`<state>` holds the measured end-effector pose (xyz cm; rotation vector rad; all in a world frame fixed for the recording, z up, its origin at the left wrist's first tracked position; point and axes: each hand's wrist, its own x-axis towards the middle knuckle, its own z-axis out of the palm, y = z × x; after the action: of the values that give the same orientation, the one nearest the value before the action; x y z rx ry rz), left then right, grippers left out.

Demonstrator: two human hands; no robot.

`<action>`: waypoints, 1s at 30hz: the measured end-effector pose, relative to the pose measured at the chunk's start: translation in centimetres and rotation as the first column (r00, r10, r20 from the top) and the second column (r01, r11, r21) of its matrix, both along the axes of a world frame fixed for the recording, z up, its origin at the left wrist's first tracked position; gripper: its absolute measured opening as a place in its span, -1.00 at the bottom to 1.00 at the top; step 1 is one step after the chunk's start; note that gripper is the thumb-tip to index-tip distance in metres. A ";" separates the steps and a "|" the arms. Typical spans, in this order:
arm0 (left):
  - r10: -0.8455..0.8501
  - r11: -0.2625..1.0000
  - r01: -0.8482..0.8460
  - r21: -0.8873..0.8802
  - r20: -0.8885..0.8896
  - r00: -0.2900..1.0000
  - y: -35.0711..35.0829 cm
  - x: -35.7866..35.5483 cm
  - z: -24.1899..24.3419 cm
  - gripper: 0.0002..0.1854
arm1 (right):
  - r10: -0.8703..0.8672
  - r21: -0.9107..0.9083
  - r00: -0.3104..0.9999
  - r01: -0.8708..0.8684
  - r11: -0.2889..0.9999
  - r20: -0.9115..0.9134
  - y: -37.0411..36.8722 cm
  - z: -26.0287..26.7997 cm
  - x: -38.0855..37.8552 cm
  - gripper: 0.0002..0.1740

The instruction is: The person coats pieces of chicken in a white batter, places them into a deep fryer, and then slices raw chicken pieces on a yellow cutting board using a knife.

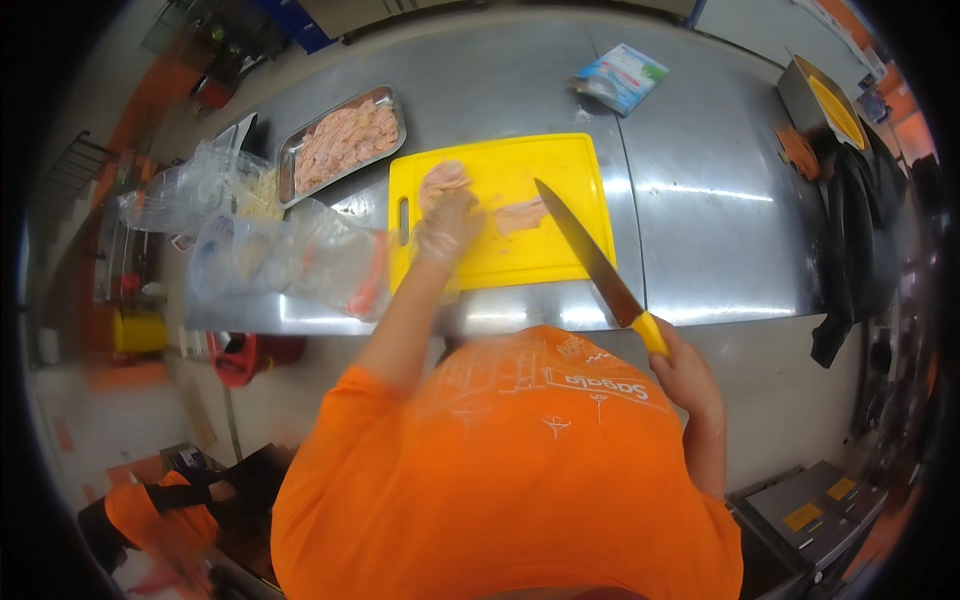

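Note:
My right hand [682, 367] grips the yellow handle of a long kitchen knife [592, 259], its blade slanting up and left over the right part of a yellow cutting board [555, 262]. In a clear plastic glove, my left hand [450, 225] is over the board's left part, blurred, touching a piece of pale raw meat [444, 180]; whether its fingers grip the meat cannot be told. Another flat piece of raw meat [520, 216] lies mid-board, near the knife's tip. Up and left of the board, a metal tray [401, 124] holds a heap of cut raw meat [346, 141].
Clear plastic bags [337, 259] lie left of the board on the steel table [705, 247]. A blue and white packet [621, 77] lies at the back. A metal container [806, 90] and black cloth [855, 240] are at the right. Another person in orange [161, 510] is at lower left.

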<state>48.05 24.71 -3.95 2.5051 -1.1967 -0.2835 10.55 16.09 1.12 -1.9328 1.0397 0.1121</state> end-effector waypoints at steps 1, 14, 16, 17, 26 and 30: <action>-0.043 0.983 0.068 -0.172 0.143 0.989 0.3 -0.9 -0.5 -0.72 | -0.007 -0.014 1.000 0.007 1.000 0.010 0.1 0.0 0.2 -0.37; -0.492 0.716 0.468 -0.518 0.102 0.865 -0.2 -3.5 -4.1 -0.52 | 0.214 -0.279 0.977 -0.206 0.938 -0.004 1.4 -1.7 2.3 -0.27; -0.458 0.734 0.447 -0.512 0.115 0.882 -0.3 -3.8 -4.1 -0.45 | 0.223 -0.263 0.974 -0.225 0.938 -0.037 1.5 -1.3 2.4 -0.26; -0.451 0.731 0.450 -0.514 0.133 0.883 -0.4 -4.0 -4.2 -0.41 | 0.230 -0.238 0.969 -0.245 0.940 -0.090 1.6 -1.0 2.4 -0.26; -0.414 0.823 0.398 -0.405 0.051 0.909 -0.5 -3.7 -5.5 -0.50 | 0.278 -0.072 0.900 -0.319 0.945 -0.334 0.7 1.0 5.3 -0.19; -0.384 0.863 0.336 -0.378 -0.057 0.921 -0.3 -3.8 -5.9 -0.52 | 0.320 -0.021 0.868 -0.353 0.935 -0.379 -0.1 1.0 6.4 -0.20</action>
<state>44.21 24.45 -9.88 1.9101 -1.5073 -0.2847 16.93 15.97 2.09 -2.2153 0.9422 0.6628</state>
